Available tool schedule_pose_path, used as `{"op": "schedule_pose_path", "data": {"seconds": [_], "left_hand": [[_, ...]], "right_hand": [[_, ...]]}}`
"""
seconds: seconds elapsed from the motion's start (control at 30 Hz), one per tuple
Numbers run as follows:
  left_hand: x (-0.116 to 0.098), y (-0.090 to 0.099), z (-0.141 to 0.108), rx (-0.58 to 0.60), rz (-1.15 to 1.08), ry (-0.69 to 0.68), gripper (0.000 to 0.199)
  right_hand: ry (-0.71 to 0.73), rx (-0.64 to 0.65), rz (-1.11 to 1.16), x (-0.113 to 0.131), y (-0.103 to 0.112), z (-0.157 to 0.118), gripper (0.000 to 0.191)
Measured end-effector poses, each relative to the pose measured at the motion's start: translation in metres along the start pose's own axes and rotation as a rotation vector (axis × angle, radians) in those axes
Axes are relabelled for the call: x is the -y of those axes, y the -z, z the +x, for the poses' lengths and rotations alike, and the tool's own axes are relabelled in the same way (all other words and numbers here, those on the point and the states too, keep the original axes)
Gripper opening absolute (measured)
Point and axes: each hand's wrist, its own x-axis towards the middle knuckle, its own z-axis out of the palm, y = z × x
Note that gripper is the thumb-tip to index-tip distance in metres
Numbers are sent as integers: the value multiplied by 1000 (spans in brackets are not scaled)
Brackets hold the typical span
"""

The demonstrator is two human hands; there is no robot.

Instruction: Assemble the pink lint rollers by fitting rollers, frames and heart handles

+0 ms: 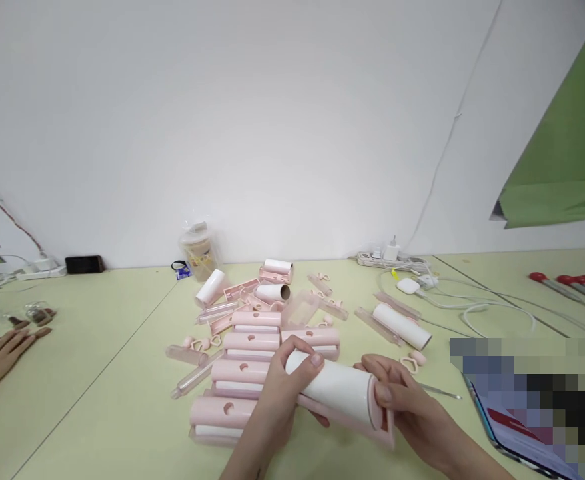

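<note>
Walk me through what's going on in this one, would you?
A person is handling a white roll with a pink tray beneath it. The left hand grasps the roll, thumb on top, while the right hand grips at the far end. Pink holders with white rolls inside lie beside the left hand, and loose parts are scattered around. Another person's hand rests on the table at far left.

White roll (pixel 340 387), lengthwise along pink holder (pixel 342 419), both slanting, right ends nearer
</note>
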Motion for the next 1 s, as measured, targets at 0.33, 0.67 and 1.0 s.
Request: {"op": "schedule_pose_path", "data": {"seconds": [0.33,0.67,1.0], "left_hand": [[-4,-1,-4,-53,18,-79,40],[8,-7,-6,-215,38,-270,37],[40,-3,-4,118,958,-402,56]], "right_hand": [[355,-180,-624,0,17,-4,39],[76,-192,-313,-2,-1,-2,48],[379,-514,-520,27,55,-6,43]]}}
